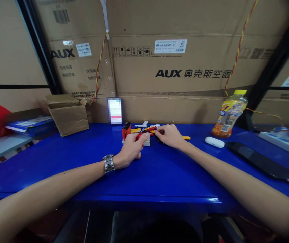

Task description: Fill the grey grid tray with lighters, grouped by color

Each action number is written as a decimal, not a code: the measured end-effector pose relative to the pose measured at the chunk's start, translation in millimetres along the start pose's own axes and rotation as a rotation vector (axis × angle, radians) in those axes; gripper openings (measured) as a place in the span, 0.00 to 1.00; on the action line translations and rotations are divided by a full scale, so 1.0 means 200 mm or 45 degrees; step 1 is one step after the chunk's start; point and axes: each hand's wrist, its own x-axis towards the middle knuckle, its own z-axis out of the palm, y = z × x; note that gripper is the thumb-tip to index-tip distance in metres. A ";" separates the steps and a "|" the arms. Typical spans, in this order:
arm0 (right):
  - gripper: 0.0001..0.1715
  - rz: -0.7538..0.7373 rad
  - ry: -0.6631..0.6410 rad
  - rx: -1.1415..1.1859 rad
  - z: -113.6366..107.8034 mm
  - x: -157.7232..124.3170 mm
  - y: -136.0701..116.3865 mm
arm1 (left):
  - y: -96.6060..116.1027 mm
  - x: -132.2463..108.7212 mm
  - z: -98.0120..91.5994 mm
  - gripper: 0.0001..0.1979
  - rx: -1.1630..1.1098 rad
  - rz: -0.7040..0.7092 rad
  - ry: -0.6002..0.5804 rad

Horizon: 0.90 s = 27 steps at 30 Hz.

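My left hand point(130, 146), with a metal-band watch point(108, 163) on its wrist, is closed around a small red piece point(139, 135); the thumb presses along its top. Beside its fingers, the edge of a pale slotted tray point(147, 141) shows. Orange sticks with black tops point(126, 131) stand upright in a row at the tray's left end. My right hand point(169, 135) is pinched closed at the right of a loose pile; what its fingertips hold is hidden. The pile has red and yellow slim pieces point(149, 128) and white ones point(143, 124). A yellow piece point(186, 137) sticks out behind the right wrist.
A lit phone point(115, 111) leans against the large cardboard boxes point(185, 94) at the back. On the blue table point(144, 182), an open small carton point(70, 114) stands left. At right are a drink bottle point(229, 114), a white earphone case point(214, 142) and a flat black object point(258, 158).
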 end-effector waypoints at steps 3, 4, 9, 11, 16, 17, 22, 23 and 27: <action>0.17 -0.004 -0.005 -0.002 0.01 0.00 0.00 | 0.00 0.00 0.00 0.22 0.025 0.002 -0.024; 0.17 -0.004 -0.002 -0.002 0.01 0.00 0.01 | 0.00 0.00 0.00 0.21 0.044 0.013 -0.034; 0.17 -0.006 0.004 0.012 0.02 0.00 0.02 | -0.03 0.01 -0.01 0.17 0.158 0.072 -0.022; 0.18 -0.022 0.003 0.010 0.01 0.00 0.02 | -0.03 0.01 -0.01 0.17 0.174 0.073 -0.013; 0.17 -0.072 0.016 -0.009 0.01 0.00 0.00 | -0.02 0.01 0.00 0.19 0.159 0.068 0.002; 0.17 -0.086 0.028 0.002 0.01 0.00 0.00 | -0.02 0.01 0.00 0.19 0.152 0.069 0.001; 0.22 -0.184 0.047 0.287 -0.01 -0.02 -0.07 | -0.02 0.01 0.01 0.19 0.009 0.142 -0.032; 0.23 -0.203 0.035 0.392 -0.01 -0.02 -0.09 | -0.02 0.01 0.01 0.18 -0.006 0.166 -0.035; 0.19 -0.239 0.012 0.733 -0.02 -0.03 -0.16 | -0.02 0.01 0.00 0.16 0.158 0.285 -0.015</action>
